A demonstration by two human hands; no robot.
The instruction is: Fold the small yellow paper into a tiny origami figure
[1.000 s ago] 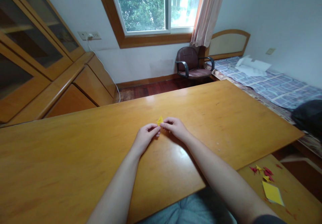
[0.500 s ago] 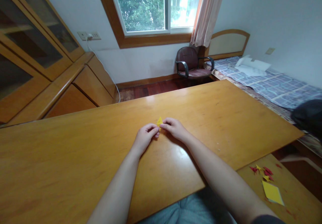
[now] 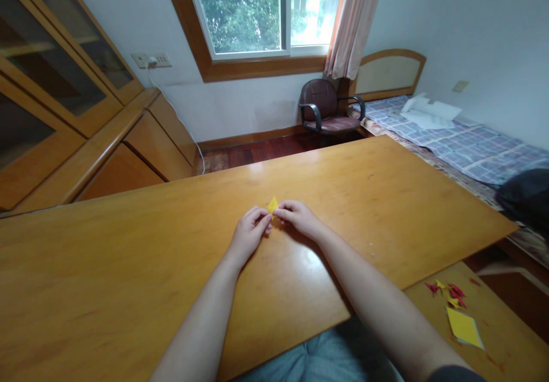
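Observation:
A small piece of folded yellow paper, pointed at the top, is pinched between both hands above the middle of the table. My left hand grips its lower left side with thumb and fingers closed. From the right, my right hand pinches its lower right edge. The fingertips hide the bottom part of the paper. Both forearms reach in from the near edge, over the wooden tabletop.
At the lower right, a side surface holds a stack of yellow paper squares and several small red and yellow folded papers. Beyond the table stand a maroon armchair, a bed and a wooden cabinet.
The folded paper's tip has shifted up very slightly in the fingers. Both hands keep nearly the same place and grip.

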